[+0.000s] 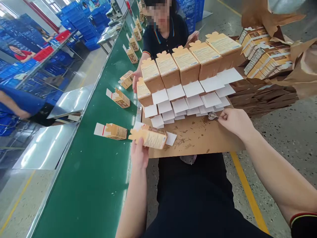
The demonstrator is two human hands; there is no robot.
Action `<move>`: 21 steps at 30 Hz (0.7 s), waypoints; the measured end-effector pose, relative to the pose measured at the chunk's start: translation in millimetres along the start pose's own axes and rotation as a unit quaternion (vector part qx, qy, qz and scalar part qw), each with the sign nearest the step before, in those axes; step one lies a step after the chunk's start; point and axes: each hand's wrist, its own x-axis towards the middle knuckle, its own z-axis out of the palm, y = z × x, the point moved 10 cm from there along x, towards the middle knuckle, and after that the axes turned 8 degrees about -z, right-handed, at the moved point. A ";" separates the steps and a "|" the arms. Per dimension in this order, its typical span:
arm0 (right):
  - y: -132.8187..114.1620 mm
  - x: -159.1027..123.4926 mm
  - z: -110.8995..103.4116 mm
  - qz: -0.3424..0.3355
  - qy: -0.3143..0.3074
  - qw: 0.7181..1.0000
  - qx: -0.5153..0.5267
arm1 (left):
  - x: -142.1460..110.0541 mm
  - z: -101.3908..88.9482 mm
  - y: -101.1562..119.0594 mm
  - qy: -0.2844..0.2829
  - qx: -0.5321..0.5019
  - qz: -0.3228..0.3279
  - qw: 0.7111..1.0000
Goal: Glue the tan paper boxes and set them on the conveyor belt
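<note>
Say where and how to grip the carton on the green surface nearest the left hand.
Pinch that carton across its boxy printed body, probably from the side facing the left hand. The white flap and notched tabs jut out at the end away from the hand, look thin and would likely bend.

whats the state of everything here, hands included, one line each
Left hand: grip shut on the held carton
Held carton: formed, toothed flap open
Right hand: pinching the small round item by its handle
Stacked cartons: formed, white flaps sticking out
Cartons on the green surface: formed, flaps open
Flat cartons: bundled in white bands
Brown paper: crumpled
Cardboard sheet: flecked with brown marks
</note>
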 end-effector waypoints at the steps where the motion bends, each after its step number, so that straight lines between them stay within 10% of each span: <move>1: 2.8 -7.2 -2.9 0.000 0.024 1.000 0.020 | -7.1 -9.2 0.8 0.015 -0.002 0.013 1.000; 6: -21.5 -56.9 31.0 -0.098 0.078 0.972 0.196 | -11.5 -44.1 -29.0 0.091 -0.012 -0.035 0.995; 14: -134.1 -122.1 113.4 -0.311 0.070 0.902 0.293 | 2.6 -34.5 -55.1 0.080 -0.011 -0.094 0.992; 21: -110.4 -125.7 105.5 -0.254 0.100 0.917 0.290 | 2.0 -73.7 -35.3 0.175 0.072 -0.127 0.974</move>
